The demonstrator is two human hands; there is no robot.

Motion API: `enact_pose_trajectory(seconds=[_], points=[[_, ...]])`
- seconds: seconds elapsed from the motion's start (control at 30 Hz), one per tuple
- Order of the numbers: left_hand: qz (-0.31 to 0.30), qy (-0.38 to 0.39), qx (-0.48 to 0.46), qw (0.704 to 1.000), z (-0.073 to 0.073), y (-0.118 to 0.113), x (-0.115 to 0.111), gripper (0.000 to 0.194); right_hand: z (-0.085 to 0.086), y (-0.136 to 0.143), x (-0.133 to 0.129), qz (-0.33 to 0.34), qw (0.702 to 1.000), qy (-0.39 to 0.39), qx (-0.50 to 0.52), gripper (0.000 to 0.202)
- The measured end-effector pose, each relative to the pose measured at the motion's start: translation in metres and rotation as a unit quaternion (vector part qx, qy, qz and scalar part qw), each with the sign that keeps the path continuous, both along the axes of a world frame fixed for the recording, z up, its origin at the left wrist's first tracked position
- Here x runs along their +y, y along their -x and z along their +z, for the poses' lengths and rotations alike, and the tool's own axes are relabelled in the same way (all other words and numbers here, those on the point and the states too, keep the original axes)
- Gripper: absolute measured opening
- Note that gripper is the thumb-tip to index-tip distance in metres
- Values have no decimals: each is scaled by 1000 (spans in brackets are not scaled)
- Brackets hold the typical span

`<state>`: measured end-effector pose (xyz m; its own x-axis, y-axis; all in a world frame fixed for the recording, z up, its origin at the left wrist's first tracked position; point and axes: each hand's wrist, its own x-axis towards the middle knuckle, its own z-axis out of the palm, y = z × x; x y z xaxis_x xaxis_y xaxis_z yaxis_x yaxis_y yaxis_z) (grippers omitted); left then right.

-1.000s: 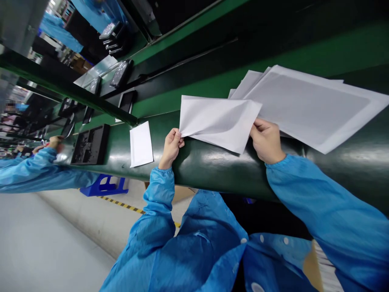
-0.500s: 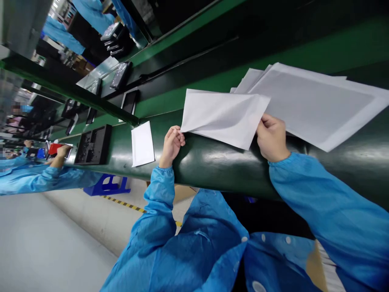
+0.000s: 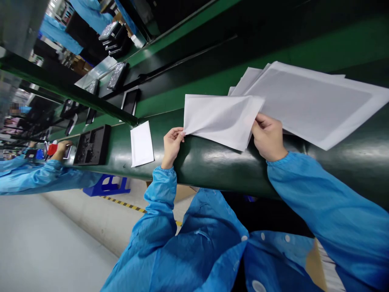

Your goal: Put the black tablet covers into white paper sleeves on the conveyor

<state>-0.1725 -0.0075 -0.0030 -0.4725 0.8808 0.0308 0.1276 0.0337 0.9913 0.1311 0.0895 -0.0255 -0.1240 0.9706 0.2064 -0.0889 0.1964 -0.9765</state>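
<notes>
The left hand (image 3: 172, 147), fingers loosely curled, pinches the lower-left corner of 1 white paper sleeve (image 3: 221, 121); the right hand (image 3: 269, 138), thumb closed against bent fingers, grips its right edge. The sleeve is above the green bench (image 3: 231, 172), in front of a stack of white sleeves (image 3: 310, 105). Farther left: 1 white packet (image 3: 142, 144), 1 black compartmented tray (image 3: 92, 147), a co-worker's hand (image 3: 62, 149).

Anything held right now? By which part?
Yes, a white paper piece: the left hand pinches its near left corner, the right hand grips its right edge.
</notes>
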Motion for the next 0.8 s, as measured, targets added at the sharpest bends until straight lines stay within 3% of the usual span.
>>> enact_pose_trajectory(seconds=[0.43,0.8], points=[[-1,24,58,998,4,-1,-4,31,4,-3,-3,6,999,-32,-33,33],[7,-41,-95,995,0,-1,0,43,-2,3,-4,27,998,-31,-41,41]])
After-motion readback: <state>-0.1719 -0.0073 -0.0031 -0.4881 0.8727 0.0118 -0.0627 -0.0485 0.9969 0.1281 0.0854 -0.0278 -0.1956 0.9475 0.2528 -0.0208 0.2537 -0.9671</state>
